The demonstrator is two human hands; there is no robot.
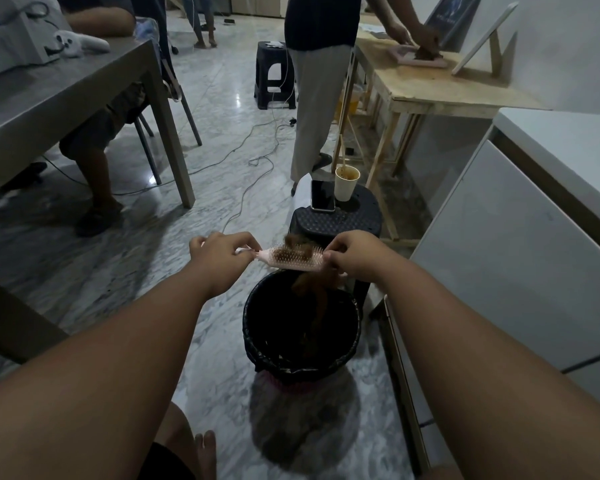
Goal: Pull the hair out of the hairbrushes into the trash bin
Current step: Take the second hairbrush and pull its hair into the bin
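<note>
A pink hairbrush [291,260] is held level above the trash bin [257,337], bristles up. My left hand [222,252] grips its handle. My right hand [352,254] pinches brown hair [297,245] at the brush's far end. A tuft stands up over the bristles, and a long brown strand [317,299] hangs from under my right hand down into the bin. The bin is lined with a black bag and stands on the marble floor.
A dark stool [336,221] behind the bin carries a phone [323,195] and a paper cup [346,183]. White cabinets [520,244] stand at right, a grey table [49,98] at left with a seated person. Another person works at a wooden table [430,84]. Cables cross the floor.
</note>
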